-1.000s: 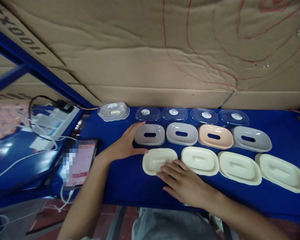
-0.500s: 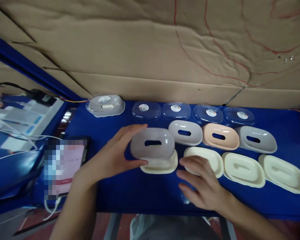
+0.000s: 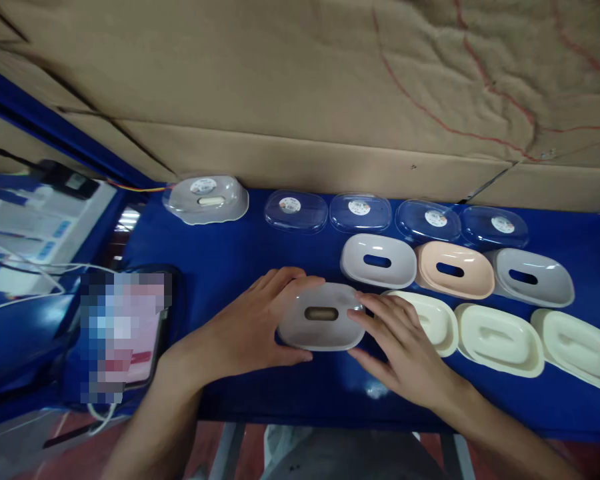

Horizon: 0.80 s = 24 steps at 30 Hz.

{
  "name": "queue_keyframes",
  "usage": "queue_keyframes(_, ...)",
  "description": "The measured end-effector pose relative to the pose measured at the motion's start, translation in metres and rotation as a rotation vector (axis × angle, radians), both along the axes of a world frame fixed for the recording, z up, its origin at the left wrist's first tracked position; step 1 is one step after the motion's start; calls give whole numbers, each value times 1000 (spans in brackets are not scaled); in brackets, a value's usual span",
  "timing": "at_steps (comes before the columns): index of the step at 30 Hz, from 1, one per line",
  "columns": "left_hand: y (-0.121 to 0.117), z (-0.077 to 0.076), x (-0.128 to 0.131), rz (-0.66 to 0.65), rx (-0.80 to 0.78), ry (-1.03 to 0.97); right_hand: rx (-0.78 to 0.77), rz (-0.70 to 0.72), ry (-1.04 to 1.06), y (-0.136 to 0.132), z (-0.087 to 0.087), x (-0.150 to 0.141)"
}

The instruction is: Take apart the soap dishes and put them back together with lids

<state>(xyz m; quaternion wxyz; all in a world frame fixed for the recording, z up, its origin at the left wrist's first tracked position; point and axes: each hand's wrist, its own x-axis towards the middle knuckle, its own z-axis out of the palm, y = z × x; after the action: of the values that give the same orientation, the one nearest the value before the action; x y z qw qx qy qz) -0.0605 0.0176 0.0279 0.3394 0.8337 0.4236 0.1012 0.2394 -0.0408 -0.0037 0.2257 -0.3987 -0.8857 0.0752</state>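
A grey oval soap dish tray [image 3: 323,333] with a slot in its middle lies between my two hands at the near middle of the blue table. My left hand [image 3: 253,323] grips its left end, thumb along the near side and fingers over the far rim. Fingers and thumb of my right hand [image 3: 403,347] close around the right end. Through the slot a pale surface shows; the cream base under the tray is otherwise hidden. Right of my hands is a row of cream oval bases [image 3: 500,339], the nearest partly covered by my right hand.
Behind stand two more grey trays [image 3: 350,270] and a peach tray [image 3: 455,287]. Several clear lids [image 3: 296,220] with round stickers line the back. An assembled soap box [image 3: 207,210] sits back left. A phone [image 3: 140,333] with a white cable lies left. Cardboard [image 3: 280,80] walls the rear.
The grey tray has come down toward me over the cream base, which it now covers. My right hand has moved left onto the tray's right end. The view has shifted slightly.
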Motion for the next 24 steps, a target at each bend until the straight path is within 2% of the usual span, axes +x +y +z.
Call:
queue_keyframes(5, 1, -1, 5, -29, -69, 140, -16, 22, 6, 1, 0, 0)
queue_keyframes(12, -1, -11, 8, -73, 31, 173, -25, 51, 0, 1, -4, -2)
queue_keyframes(17, 0, -11, 11, -66, 27, 184, -20, 52, -60, 2, 0, 2)
queue_keyframes(20, -1, -7, 12, -69, 31, 195, 14, -12, -162, 21, 15, 5)
queue_keyframes(24, -3, -5, 11, -77, 62, 238, -9, -20, -252, 84, 37, -12)
